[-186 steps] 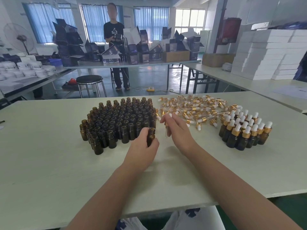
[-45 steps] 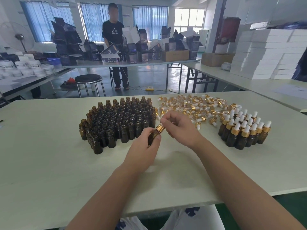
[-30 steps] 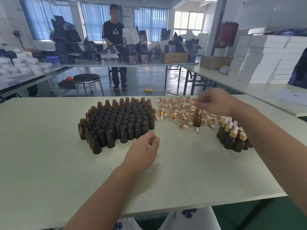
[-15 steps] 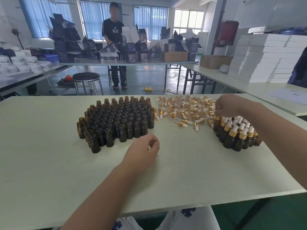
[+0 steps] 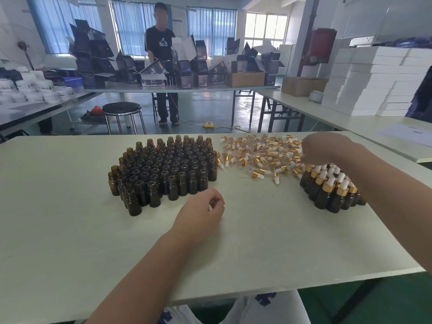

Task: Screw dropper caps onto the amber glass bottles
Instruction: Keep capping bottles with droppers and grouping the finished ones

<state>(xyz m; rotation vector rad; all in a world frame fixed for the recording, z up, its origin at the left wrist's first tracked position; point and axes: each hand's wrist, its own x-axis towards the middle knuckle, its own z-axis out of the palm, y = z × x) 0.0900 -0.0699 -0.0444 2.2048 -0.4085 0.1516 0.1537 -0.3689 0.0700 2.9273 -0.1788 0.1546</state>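
Here, right hand (image 5: 321,148) at dropper caps (image 5: 259,155), left hand (image 5: 201,213) idle

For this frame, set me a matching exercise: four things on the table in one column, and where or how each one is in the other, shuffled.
Things
1. uncapped bottles
2. loose dropper caps
3. capped bottles
4. left hand

Places or states
a. lying scattered, far middle of the table
b. standing in a cluster at the right, gold collars and white bulbs on
c. loosely curled, holding nothing
d. standing packed together at the left, necks open

Pairs: 1-d, 2-a, 3-b, 4-c
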